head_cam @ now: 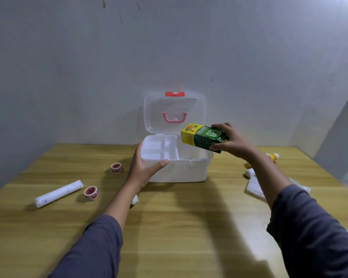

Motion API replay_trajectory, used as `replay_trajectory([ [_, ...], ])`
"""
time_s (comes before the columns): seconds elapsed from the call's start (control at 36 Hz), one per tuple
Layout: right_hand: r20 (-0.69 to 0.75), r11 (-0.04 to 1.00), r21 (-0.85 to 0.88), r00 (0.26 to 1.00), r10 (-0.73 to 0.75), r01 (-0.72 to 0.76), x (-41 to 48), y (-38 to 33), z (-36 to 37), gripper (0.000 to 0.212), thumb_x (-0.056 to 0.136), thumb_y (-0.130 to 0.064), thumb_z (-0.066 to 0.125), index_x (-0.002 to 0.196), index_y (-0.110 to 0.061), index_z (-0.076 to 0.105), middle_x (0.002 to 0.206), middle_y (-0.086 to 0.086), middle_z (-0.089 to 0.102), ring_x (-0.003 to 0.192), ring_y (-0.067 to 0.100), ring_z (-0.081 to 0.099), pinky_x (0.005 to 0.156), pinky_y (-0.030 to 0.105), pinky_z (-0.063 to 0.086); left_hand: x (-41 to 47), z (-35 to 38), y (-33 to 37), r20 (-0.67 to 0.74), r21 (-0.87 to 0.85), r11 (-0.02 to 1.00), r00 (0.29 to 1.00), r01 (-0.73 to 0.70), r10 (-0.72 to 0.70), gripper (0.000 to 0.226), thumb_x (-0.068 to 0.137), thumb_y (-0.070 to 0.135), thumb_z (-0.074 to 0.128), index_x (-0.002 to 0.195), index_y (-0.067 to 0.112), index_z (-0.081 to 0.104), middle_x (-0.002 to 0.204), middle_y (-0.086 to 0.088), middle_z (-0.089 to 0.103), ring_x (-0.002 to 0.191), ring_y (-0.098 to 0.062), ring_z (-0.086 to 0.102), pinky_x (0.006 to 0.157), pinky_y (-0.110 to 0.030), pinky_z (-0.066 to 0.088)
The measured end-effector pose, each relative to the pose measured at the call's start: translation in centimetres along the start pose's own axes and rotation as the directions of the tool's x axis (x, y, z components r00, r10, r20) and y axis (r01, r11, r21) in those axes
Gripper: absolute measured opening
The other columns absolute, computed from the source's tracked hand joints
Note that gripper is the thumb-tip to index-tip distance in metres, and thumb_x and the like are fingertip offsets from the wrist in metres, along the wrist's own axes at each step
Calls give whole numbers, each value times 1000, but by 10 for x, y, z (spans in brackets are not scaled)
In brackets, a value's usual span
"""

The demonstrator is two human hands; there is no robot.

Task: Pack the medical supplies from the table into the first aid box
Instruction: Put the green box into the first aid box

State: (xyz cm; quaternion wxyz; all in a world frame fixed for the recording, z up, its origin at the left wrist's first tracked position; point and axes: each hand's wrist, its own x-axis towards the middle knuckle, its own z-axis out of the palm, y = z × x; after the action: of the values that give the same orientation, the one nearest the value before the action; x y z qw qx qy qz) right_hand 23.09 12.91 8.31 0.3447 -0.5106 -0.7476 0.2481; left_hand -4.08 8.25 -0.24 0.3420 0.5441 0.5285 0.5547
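Note:
The white first aid box (189, 171) stands open at the table's far middle, its clear lid (155, 109) with a pink handle upright against the wall. A white divided tray sits in its top. My left hand (143, 167) grips the box's front left corner, thumb over the rim. My right hand (232, 140) holds a green and yellow medicine carton (201, 137) tilted over the box's right side. On the left of the table lie a white bandage roll (58, 193) and two red tape rolls (116, 168) (91, 193).
Right of the box, partly hidden by my right forearm, lie a flat white packet (254, 187), a small white roll (249, 173) and a yellow and white tube (273, 156). A small white item (135, 199) peeks from under my left forearm. Grey walls close the table behind and right.

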Motion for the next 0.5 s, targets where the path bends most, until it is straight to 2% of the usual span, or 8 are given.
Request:
replay_trajectory([
  [0.06, 31, 999, -53, 1000, -2, 4, 7, -4, -3, 66, 73, -7, 72, 133, -11, 45, 117, 1, 38, 110, 22, 46, 71, 21, 50, 0, 0, 0, 8, -3, 1000, 1000, -10, 10, 109, 47, 56, 81, 140, 36, 28, 144, 9, 38, 135, -11, 36, 113, -41, 33],
  [0.11, 83, 997, -82, 996, 15, -8, 12, -8, -7, 70, 66, -14, 74, 130, -12, 47, 118, 2, 38, 114, 26, 45, 82, 38, 55, 0, 1, 0, 9, -1, 1000, 1000, -14, 14, 108, 47, 56, 81, 140, 35, 29, 144, 9, 39, 134, -12, 36, 112, -42, 33],
  [0.17, 120, 989, -149, 992, 30, -12, 14, -13, -10, 75, 56, -23, 69, 128, -14, 50, 118, 4, 41, 113, 28, 46, 85, 47, 55, 0, 1, -1, 6, 3, 1000, 1000, -12, 12, 109, 47, 56, 81, 141, 34, 29, 145, 8, 38, 135, -12, 35, 112, -42, 33],
  [0.28, 173, 956, -291, 985, 20, 32, 18, -19, -6, 65, 64, -12, 71, 126, -15, 53, 117, 6, 47, 107, 25, 48, 81, 42, 56, 1, 0, -3, 9, 4, 1000, 1000, -9, 9, 112, 47, 59, 81, 142, 33, 27, 147, 6, 37, 136, -14, 34, 113, -43, 32],
  [0.39, 187, 946, -322, 982, 17, 45, 22, -20, 6, 66, 68, -11, 71, 130, -15, 50, 117, 4, 47, 108, 23, 47, 84, 35, 51, -1, 1, -1, -3, 6, 1000, 1000, -16, 16, 114, 46, 57, 78, 143, 29, 26, 146, 6, 36, 135, -12, 33, 110, -34, 32],
  [0.5, 247, 927, -372, 968, 46, 50, 28, -22, 12, 68, 68, -12, 75, 131, -18, 49, 124, 4, 49, 112, 23, 48, 93, 37, 48, -1, 0, 0, 12, 10, 1000, 1000, -8, 8, 115, 46, 58, 77, 144, 30, 24, 145, 10, 33, 134, -9, 31, 109, -32, 31],
])
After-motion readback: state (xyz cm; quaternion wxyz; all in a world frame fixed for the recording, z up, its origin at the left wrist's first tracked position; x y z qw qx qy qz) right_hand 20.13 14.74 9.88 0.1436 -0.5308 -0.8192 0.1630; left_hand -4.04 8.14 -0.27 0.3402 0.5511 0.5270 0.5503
